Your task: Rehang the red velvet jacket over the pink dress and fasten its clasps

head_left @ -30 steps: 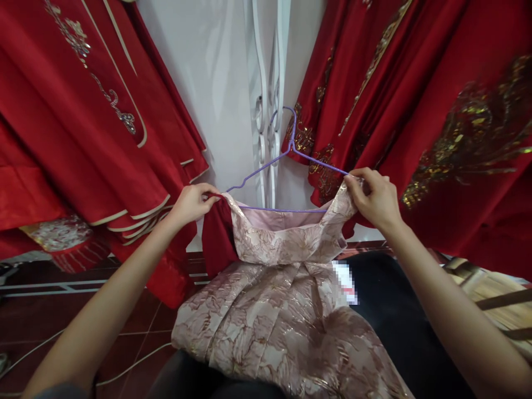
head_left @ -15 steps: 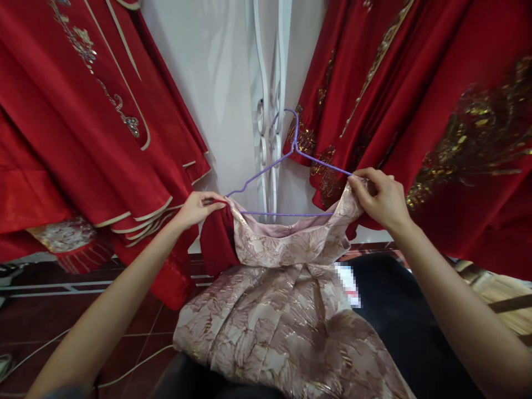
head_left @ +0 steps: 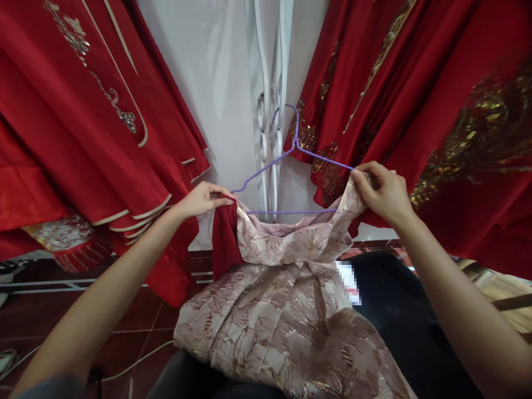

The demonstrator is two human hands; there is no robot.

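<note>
A pink brocade dress (head_left: 286,310) with a floral pattern hangs from a thin purple wire hanger (head_left: 291,160) and drapes over my dark lap. My left hand (head_left: 201,199) pinches the dress's left shoulder, with its red lining, at the hanger's left end. My right hand (head_left: 382,191) is closed on the right shoulder of the dress at the hanger's right end. A white tag (head_left: 347,280) shows at the dress's right side.
Red embroidered gowns (head_left: 83,122) hang at the left, and more red garments (head_left: 436,111) with gold embroidery at the right. A white ornate metal stand (head_left: 270,83) rises against the white wall behind the hanger. White cables (head_left: 137,354) lie on the dark red tiled floor.
My left hand has shifted slightly right along the hanger's left end, bunching the dress shoulder with it. The right hand and hanger have barely moved.
</note>
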